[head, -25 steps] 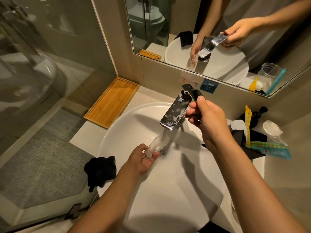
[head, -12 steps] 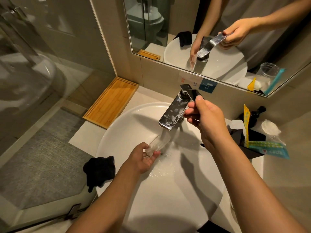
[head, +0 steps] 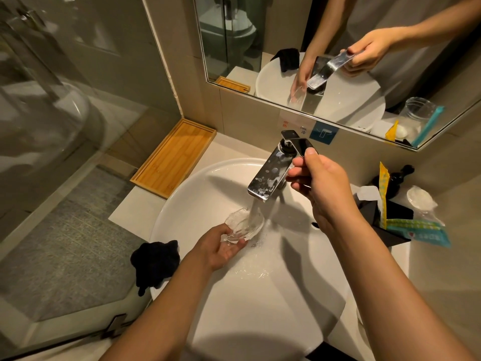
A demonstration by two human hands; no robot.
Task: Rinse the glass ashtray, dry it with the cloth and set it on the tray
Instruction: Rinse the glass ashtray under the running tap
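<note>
The clear glass ashtray (head: 243, 225) is tilted under the running water from the chrome faucet (head: 270, 175), over the white basin (head: 197, 194). My left hand (head: 221, 246) holds it by its lower edge. My right hand (head: 318, 183) grips the faucet's black lever (head: 299, 145) between thumb and fingers. A dark cloth (head: 156, 261) lies bunched on the basin's left rim. The bamboo tray (head: 174, 157) sits empty on the counter at the far left, against the wall.
A glass shower partition (head: 52, 126) stands at the left. Right of the basin are a black holder (head: 385, 217), sachets (head: 421, 227) and a wrapped round item (head: 421, 198). A mirror (head: 338, 48) hangs behind the faucet.
The ashtray has turned more face-on into the stream, and water now splashes further down the basin. My right hand stays on the lever.
</note>
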